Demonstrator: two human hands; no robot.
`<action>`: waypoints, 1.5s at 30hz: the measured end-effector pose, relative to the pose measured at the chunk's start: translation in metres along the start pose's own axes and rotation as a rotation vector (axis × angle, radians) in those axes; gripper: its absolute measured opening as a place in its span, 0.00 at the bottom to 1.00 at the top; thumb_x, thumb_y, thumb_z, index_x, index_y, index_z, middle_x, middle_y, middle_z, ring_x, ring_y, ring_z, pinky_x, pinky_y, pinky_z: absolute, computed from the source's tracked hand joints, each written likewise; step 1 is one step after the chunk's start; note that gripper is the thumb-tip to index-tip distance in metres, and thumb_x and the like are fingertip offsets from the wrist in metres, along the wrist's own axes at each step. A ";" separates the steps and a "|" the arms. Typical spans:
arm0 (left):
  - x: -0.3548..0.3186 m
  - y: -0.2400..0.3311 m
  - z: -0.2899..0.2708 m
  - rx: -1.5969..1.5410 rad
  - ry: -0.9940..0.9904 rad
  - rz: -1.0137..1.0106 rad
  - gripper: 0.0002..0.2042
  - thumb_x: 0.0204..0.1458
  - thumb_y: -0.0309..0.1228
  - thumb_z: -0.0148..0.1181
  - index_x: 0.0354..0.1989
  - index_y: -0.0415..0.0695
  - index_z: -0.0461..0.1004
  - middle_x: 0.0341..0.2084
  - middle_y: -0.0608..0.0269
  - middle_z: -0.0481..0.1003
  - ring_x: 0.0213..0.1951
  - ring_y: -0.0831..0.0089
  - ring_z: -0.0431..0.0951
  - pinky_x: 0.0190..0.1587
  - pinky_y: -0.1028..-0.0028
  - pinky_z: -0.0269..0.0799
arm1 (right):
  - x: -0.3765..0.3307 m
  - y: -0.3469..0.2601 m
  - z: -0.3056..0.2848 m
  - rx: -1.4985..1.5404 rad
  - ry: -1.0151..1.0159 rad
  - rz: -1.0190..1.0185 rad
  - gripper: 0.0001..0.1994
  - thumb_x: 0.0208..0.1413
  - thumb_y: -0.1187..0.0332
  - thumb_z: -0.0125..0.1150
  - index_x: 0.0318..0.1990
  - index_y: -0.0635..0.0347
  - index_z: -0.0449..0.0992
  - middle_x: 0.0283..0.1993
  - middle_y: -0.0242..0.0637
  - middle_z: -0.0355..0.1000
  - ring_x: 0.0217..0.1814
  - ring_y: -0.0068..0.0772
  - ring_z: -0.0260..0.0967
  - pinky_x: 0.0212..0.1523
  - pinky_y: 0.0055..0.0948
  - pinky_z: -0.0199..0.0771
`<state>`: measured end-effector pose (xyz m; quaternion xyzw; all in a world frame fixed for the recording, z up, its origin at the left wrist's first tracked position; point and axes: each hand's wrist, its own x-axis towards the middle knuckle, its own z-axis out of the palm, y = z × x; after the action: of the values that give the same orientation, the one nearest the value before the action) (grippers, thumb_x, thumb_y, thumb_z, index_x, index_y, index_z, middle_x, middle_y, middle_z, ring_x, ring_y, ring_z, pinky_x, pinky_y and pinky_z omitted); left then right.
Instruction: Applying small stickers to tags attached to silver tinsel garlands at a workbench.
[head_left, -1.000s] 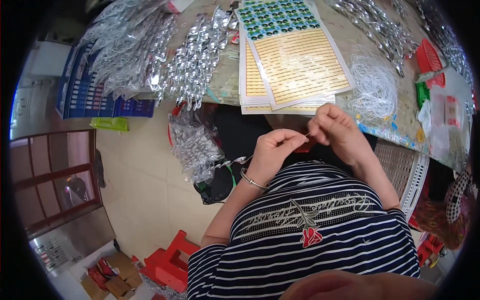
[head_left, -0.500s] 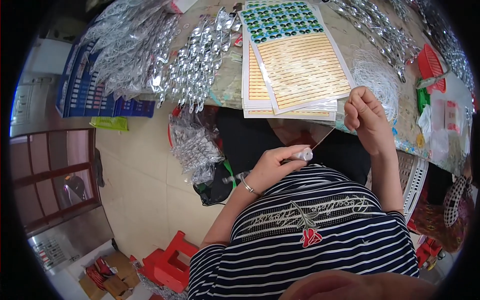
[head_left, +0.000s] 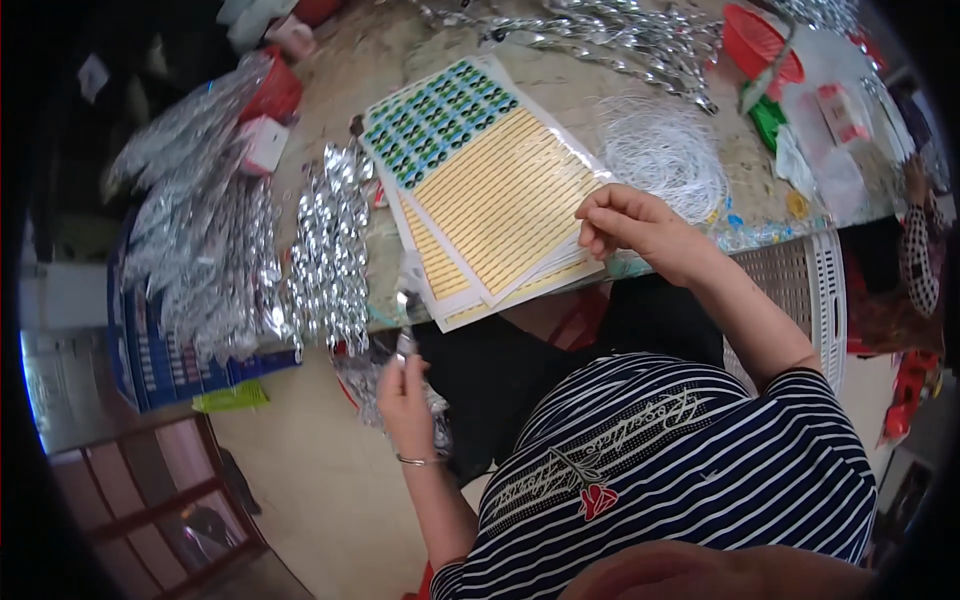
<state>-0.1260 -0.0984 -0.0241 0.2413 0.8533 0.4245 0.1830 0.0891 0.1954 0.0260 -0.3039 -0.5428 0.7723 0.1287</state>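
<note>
My left hand (head_left: 404,398) is off the table's near edge, its fingers closed on a small shiny silver piece (head_left: 406,345) that points up toward the table; its exact kind is unclear. My right hand (head_left: 640,232) hovers by the right edge of a sticker sheet (head_left: 510,190), thumb and fingers pinched together. Whatever they hold, if anything, is too small to make out. That sheet has green-blue eye-like dots at its far end and yellow strips with dark lines over the rest. More sheets (head_left: 435,262) lie beneath it.
Left of the sheets, silver twisted strips (head_left: 330,240) hang over the table edge, beside plastic-wrapped ones on a blue crate (head_left: 135,340). A tangle of white strings (head_left: 665,155) lies to the right. Farther right are a red basket (head_left: 760,50) and a white crate (head_left: 828,290).
My left hand has moved left, away from my right hand, and now holds the silver piece out by the hanging strips. My right hand stays near the sheet's edge. The view has turned.
</note>
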 end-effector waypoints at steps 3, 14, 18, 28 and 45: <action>0.056 0.006 -0.016 0.266 0.130 0.239 0.09 0.56 0.28 0.52 0.40 0.35 0.73 0.29 0.53 0.70 0.35 0.61 0.71 0.39 0.69 0.65 | -0.004 0.004 -0.009 -0.035 0.035 -0.067 0.10 0.62 0.64 0.51 0.43 0.61 0.71 0.34 0.29 0.72 0.34 0.16 0.66 0.39 0.17 0.69; 0.181 0.004 -0.018 0.763 0.179 0.434 0.20 0.55 0.25 0.48 0.57 0.31 0.62 0.49 0.39 0.68 0.47 0.46 0.68 0.51 0.57 0.62 | 0.020 0.001 -0.089 -0.693 0.374 -0.345 0.10 0.57 0.69 0.53 0.42 0.62 0.75 0.33 0.37 0.75 0.39 0.36 0.72 0.44 0.31 0.70; 0.170 0.004 -0.009 0.682 0.286 0.534 0.24 0.56 0.29 0.49 0.59 0.28 0.57 0.55 0.34 0.62 0.57 0.42 0.61 0.60 0.57 0.54 | 0.087 0.004 -0.149 -1.134 0.485 -0.567 0.10 0.55 0.69 0.53 0.42 0.61 0.76 0.41 0.41 0.74 0.44 0.49 0.70 0.48 0.38 0.69; 0.073 0.033 0.018 0.383 0.320 0.533 0.20 0.55 0.28 0.54 0.55 0.34 0.67 0.52 0.45 0.68 0.55 0.54 0.67 0.58 0.64 0.59 | 0.142 -0.002 -0.187 -1.411 0.925 -0.381 0.09 0.53 0.70 0.54 0.41 0.58 0.74 0.47 0.40 0.70 0.48 0.50 0.64 0.49 0.42 0.67; 0.033 0.135 0.079 -0.436 0.195 0.765 0.25 0.62 0.26 0.41 0.66 0.34 0.47 0.57 0.44 0.64 0.57 0.60 0.67 0.55 0.69 0.67 | -0.012 0.004 0.031 -0.579 -0.210 -0.378 0.08 0.55 0.65 0.57 0.36 0.59 0.70 0.32 0.43 0.71 0.37 0.44 0.71 0.38 0.38 0.69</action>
<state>-0.0777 0.0412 0.0366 0.4542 0.6066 0.6521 -0.0221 0.0798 0.1640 0.0332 -0.1412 -0.7958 0.5762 0.1213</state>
